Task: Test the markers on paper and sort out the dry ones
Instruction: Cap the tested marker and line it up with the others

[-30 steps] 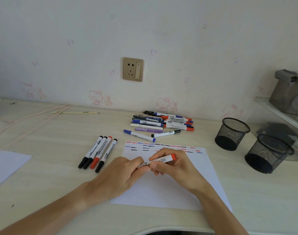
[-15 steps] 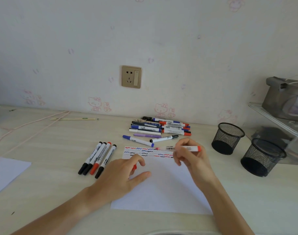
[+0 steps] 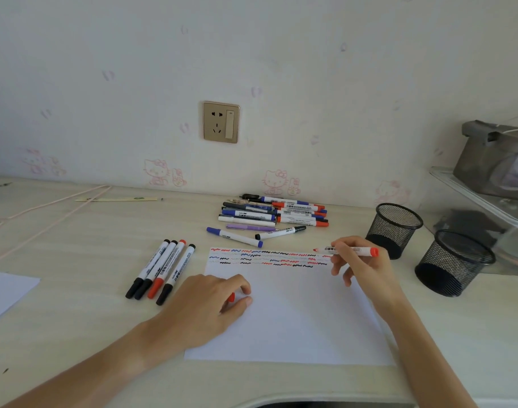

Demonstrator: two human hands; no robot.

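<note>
You are sitting at a home desk [image 3: 75, 260], likely in a child's bedroom. The wallpaper [image 3: 163, 69] behind the desk carries faint pink cartoon cats, a wall socket [image 3: 221, 122] sits above the desk, and two mesh pen cups [image 3: 393, 228] stand at the desk's right end.

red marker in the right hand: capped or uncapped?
Uncapped. The white-barrelled red marker in the right hand shows a bare red tip; the left hand holds a small red cap.

Head-worn view, one camera only.
The wide-angle camera looked forward and down from above the desk [image 3: 75, 254], close over the paper [image 3: 296, 319], facing the wall [image 3: 252, 54] behind it.
</note>
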